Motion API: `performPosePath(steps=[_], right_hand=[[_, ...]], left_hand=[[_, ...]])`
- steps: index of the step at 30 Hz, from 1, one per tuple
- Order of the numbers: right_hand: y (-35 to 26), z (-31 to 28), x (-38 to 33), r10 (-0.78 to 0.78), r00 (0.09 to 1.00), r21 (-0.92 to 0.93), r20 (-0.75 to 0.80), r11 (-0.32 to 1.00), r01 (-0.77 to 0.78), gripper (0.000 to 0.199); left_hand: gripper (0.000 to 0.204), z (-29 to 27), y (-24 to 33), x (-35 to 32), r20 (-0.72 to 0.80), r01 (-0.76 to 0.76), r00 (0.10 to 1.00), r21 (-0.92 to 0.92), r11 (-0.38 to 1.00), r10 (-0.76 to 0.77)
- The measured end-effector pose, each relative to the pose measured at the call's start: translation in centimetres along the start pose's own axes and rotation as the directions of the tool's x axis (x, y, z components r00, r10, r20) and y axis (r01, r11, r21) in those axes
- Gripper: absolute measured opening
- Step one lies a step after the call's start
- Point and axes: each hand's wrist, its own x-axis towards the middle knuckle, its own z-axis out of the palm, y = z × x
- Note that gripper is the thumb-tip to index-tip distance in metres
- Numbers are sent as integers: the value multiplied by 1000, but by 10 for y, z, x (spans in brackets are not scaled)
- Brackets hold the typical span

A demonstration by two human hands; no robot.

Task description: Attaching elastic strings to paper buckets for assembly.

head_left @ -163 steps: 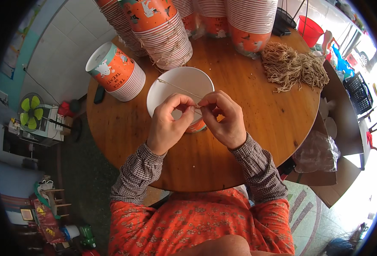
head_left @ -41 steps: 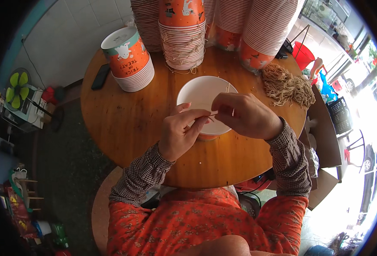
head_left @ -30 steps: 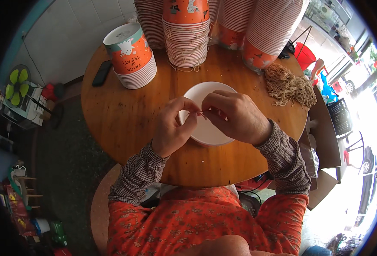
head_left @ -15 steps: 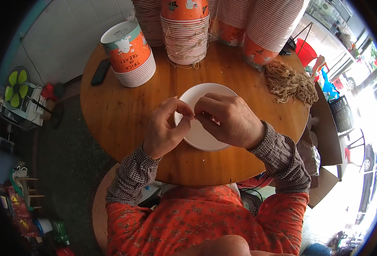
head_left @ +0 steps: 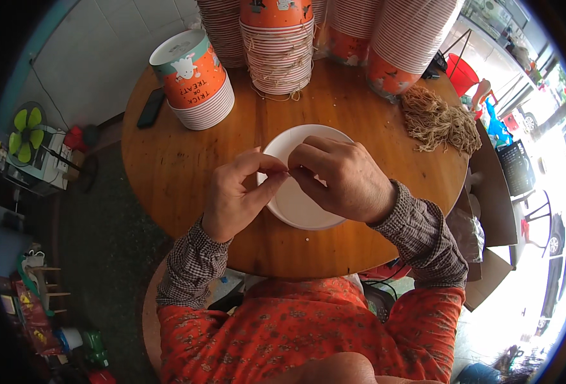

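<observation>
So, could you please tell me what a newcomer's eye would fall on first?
Most likely the bare left hand and bare right hand, fingers drawn together over the round, open white bucket near the middle of the brown wooden table. Next, perhaps, the tall stacks of orange-printed paper buckets along the far edge, and the shaggy heap of tan string at the far right.

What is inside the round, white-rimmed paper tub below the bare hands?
The tub shows plain white inside at its near and far sides. The left hand and right hand cover part of it; whatever lies beneath them is hidden.
</observation>
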Motion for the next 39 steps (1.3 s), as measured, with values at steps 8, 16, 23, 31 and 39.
performPosePath(steps=[8,16,23,31,39], right_hand=[[-1,4,-2,-47,999,35,16,998,46,16],[0,3,-8,-41,999,10,-18,999,41,15],[4,-24,-10,24,991,16,-132,1000,-22,11],[5,-51,-13,187,938,24,-293,982,-189,7],[16,-54,-20,218,911,21,-349,974,-225,6]], left_hand=[[11,-1,1,-6,-18,-58,998,37,998,59],[10,-2,-2,-16,0,8,1000,80,997,-8],[10,-10,-12,-24,-43,14,999,107,994,-10],[11,-16,-19,-27,-2,37,999,159,987,-38],[13,-21,-17,-15,124,-133,987,296,946,101]])
